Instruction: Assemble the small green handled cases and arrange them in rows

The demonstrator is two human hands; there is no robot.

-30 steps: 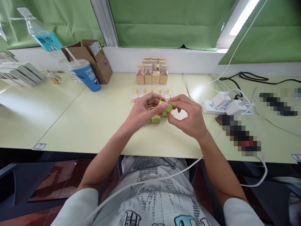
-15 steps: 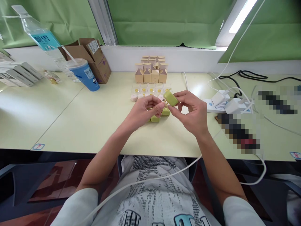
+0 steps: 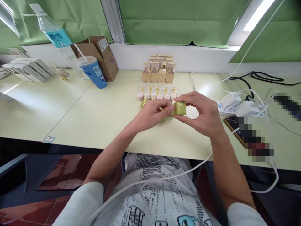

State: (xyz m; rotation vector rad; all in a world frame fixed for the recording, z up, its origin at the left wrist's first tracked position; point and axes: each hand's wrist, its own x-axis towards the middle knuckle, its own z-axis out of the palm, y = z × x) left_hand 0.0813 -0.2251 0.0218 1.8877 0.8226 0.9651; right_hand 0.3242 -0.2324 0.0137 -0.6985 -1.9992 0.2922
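Between thumb and fingertips, my right hand grips a small rounded green case above the table. My left hand is closed, its thumb and fingertips pinching at the case's left end; the exact spot is hidden by the fingers. Below and behind my left hand lie several more green cases with pale loops, partly covered. Just beyond them runs a row of short whitish-pink round pieces. Behind these stand clear boxes with yellow centres.
Small open cardboard boxes stand in rows by the wall. To the left are a blue cup, a bottle, a brown carton and white boxes. A power strip with chargers lies right; a white cable crosses my lap.
The green case has turned from tilted to level, hiding the pale loop that showed earlier near my left fingers. The view has swung slightly left.
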